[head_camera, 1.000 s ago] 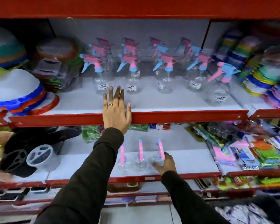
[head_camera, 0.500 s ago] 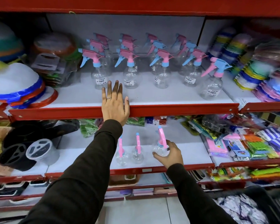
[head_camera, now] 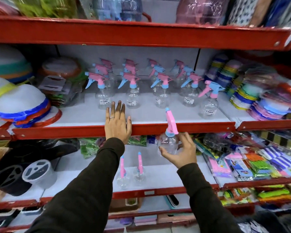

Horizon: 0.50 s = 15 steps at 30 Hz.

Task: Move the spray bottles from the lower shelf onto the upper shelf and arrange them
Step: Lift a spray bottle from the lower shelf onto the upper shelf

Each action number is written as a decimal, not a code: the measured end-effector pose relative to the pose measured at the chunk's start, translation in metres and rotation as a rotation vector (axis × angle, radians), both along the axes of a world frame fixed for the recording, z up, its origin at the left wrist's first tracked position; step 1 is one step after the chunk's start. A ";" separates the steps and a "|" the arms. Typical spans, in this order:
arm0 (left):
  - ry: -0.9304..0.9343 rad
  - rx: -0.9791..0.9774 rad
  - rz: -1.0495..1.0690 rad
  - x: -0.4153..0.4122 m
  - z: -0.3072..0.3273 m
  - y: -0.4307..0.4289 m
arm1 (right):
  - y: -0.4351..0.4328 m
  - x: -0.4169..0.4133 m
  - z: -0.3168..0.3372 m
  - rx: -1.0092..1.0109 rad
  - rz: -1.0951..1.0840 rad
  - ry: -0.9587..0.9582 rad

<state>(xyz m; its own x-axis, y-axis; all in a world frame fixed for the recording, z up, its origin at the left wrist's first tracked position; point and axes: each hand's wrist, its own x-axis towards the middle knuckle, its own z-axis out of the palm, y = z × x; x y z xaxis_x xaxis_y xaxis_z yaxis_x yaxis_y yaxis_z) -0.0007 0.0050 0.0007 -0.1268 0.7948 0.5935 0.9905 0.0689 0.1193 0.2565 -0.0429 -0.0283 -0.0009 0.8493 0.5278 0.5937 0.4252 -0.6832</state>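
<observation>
My right hand (head_camera: 179, 152) grips a clear spray bottle (head_camera: 169, 142) with a pink and blue trigger head, held in the air in front of the upper shelf's red front edge (head_camera: 183, 127). My left hand (head_camera: 118, 121) lies flat on that edge with fingers spread, holding nothing. Two more clear spray bottles (head_camera: 123, 175) (head_camera: 139, 172) stand side by side on the lower shelf (head_camera: 175, 177). Several spray bottles (head_camera: 133, 91) stand in rows on the upper shelf, with one (head_camera: 208, 101) set further forward at the right.
Stacked bowls and lids (head_camera: 22, 105) fill the upper shelf's left end, colourful stacked plates (head_camera: 259, 98) its right. On the lower shelf are black and grey round holders (head_camera: 23, 175) at left and packaged goods (head_camera: 259, 165) at right. Another red shelf (head_camera: 141, 32) runs overhead.
My right hand has lifted the rightmost bottle off the lower shelf up to the level of the upper shelf's edge. My left hand stays on the edge. The camera has tilted upward.
</observation>
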 end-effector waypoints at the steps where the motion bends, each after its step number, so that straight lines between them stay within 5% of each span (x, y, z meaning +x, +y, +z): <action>1: 0.001 0.002 -0.001 0.000 0.000 0.000 | 0.005 -0.001 0.009 0.022 0.004 0.016; 7: -0.014 0.020 -0.018 -0.001 -0.001 0.001 | 0.032 -0.009 0.058 0.120 -0.023 0.136; 15: -0.007 0.031 -0.015 -0.001 -0.001 0.001 | 0.081 -0.020 0.089 0.005 -0.086 0.140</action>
